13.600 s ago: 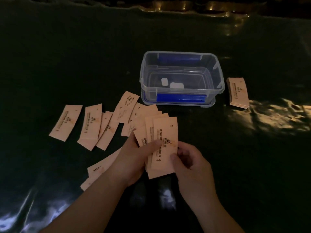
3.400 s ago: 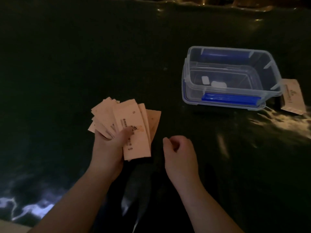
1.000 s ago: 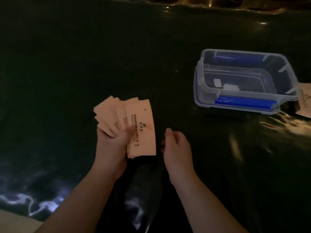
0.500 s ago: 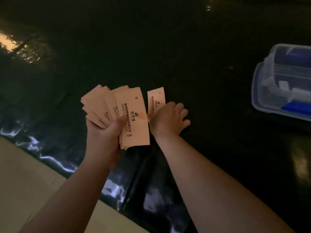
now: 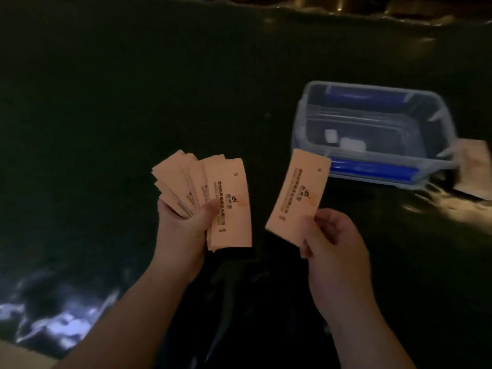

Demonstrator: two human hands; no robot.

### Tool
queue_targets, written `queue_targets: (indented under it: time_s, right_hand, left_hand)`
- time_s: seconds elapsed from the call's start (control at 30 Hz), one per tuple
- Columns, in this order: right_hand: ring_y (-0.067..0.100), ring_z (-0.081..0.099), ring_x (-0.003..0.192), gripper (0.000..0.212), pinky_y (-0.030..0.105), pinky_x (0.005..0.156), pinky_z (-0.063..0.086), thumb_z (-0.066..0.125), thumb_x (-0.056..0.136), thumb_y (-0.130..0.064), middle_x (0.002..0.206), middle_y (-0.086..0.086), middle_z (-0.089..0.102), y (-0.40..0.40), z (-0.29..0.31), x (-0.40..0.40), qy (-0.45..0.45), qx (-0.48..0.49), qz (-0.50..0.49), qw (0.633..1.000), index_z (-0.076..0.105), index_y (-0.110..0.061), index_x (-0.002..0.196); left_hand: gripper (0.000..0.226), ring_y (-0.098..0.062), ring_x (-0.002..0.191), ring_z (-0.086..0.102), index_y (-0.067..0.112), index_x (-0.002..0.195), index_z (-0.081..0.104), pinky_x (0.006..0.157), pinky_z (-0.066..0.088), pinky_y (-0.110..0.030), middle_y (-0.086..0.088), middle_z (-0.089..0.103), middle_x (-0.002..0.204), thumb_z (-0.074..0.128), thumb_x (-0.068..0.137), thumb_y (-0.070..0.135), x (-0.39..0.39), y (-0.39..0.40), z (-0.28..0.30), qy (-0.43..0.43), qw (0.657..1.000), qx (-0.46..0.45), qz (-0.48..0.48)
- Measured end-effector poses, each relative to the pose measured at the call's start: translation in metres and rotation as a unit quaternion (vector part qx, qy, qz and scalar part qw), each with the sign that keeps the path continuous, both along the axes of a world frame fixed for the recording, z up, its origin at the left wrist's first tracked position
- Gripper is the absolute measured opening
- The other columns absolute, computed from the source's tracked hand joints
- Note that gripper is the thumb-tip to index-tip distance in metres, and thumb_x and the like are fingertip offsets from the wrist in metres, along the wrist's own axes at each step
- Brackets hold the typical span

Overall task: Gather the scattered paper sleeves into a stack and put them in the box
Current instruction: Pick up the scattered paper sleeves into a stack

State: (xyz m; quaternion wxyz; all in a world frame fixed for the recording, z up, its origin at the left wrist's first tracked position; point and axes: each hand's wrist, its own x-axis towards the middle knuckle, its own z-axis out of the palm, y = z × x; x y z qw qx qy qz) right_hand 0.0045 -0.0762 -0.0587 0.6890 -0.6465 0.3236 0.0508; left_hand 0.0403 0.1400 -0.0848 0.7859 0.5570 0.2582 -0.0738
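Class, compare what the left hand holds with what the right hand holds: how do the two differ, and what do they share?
The left hand grips a fanned bundle of sleeves; the right hand pinches a single sleeve. The bundle's front sleeve stands about upright, while the single sleeve leans right, its top overlapping the box in view. Both are peach paper with dark print, held above the table.

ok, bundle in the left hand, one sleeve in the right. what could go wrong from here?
1. The sleeves in the left hand are fanned out, not squared. Pinched low, some may slip when the single sleeve from the right hand is added.
2. A fanned bundle may catch on the rim of the box unless it is tidied first.
3. Another stack lies right of the box, half out of view, and could be forgotten.
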Motion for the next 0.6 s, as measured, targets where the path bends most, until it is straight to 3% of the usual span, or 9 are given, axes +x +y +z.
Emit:
queue_targets:
  time_s: [0.07,0.13,0.2,0.27,0.4,0.5,0.6]
  right_hand:
    - [-0.009,0.069,0.081,0.036,0.029,0.067,0.057,0.072,0.09,-0.029,0.093,-0.041,0.064,-0.034,0.014,-0.014,-0.004,-0.012,0.041,0.999,0.061,-0.063,0.089]
    - [-0.018,0.062,0.085,0.034,0.022,0.067,0.051,0.071,0.091,-0.029,0.1,-0.038,0.063,-0.061,0.021,-0.022,0.011,-0.038,0.083,0.996,0.058,-0.061,0.091]
    - [-0.006,0.064,0.087,0.037,0.017,0.066,0.045,0.069,0.093,-0.03,0.099,-0.022,0.063,-0.083,0.02,-0.027,0.036,-0.07,0.1,0.992,0.052,-0.062,0.099]
    - [-0.004,0.06,0.088,0.039,0.016,0.064,0.045,0.067,0.095,-0.031,0.101,-0.026,0.056,-0.108,0.019,-0.031,0.06,-0.068,0.095,0.991,0.047,-0.064,0.107]
    - [-0.003,0.061,0.091,0.034,0.019,0.067,0.051,0.066,0.096,-0.034,0.106,-0.03,0.055,-0.148,0.017,-0.044,0.069,-0.034,0.058,0.995,0.048,-0.062,0.1]
    - [0.001,0.074,0.083,0.031,0.028,0.068,0.061,0.062,0.098,-0.038,0.109,-0.022,0.065,-0.165,0.02,-0.049,0.103,0.018,0.049,0.993,0.048,-0.064,0.108]
    - [-0.007,0.071,0.075,0.037,0.025,0.061,0.058,0.066,0.096,-0.033,0.107,-0.02,0.068,-0.177,0.021,-0.05,0.117,0.045,0.053,0.991,0.049,-0.066,0.101]
  left_hand:
    - [0.082,-0.032,0.11,0.076,0.048,0.129,0.046,0.084,0.061,-0.063,-0.007,0.076,0.125,0.087,0.062,0.022,0.002,-0.041,-0.003,0.013,0.998,-0.015,-0.052]
    - [0.08,-0.032,0.109,0.076,0.054,0.122,0.049,0.082,0.062,-0.061,-0.004,0.077,0.121,0.089,0.059,0.025,0.001,-0.087,-0.006,0.016,0.994,-0.025,-0.108]
    - [0.074,-0.028,0.109,0.077,0.059,0.115,0.054,0.079,0.064,-0.055,0.0,0.078,0.118,0.089,0.058,0.027,-0.002,-0.126,-0.01,0.017,0.987,-0.028,-0.154]
    - [0.078,-0.026,0.11,0.076,0.06,0.116,0.055,0.083,0.063,-0.056,0.003,0.078,0.119,0.09,0.053,0.03,-0.005,-0.162,-0.011,0.025,0.982,-0.041,-0.185]
    - [0.084,-0.026,0.114,0.074,0.05,0.13,0.048,0.092,0.059,-0.061,-0.001,0.075,0.127,0.09,0.059,0.032,-0.015,-0.21,-0.006,0.012,0.976,-0.008,-0.218]
    - [0.082,-0.021,0.113,0.075,0.046,0.132,0.046,0.09,0.061,-0.055,0.002,0.075,0.125,0.086,0.063,0.028,-0.025,-0.234,-0.003,-0.015,0.971,0.043,-0.234]
    - [0.073,-0.013,0.113,0.074,0.048,0.128,0.045,0.088,0.062,-0.044,0.012,0.075,0.119,0.088,0.071,0.034,-0.03,-0.243,-0.002,-0.022,0.962,0.064,-0.264]
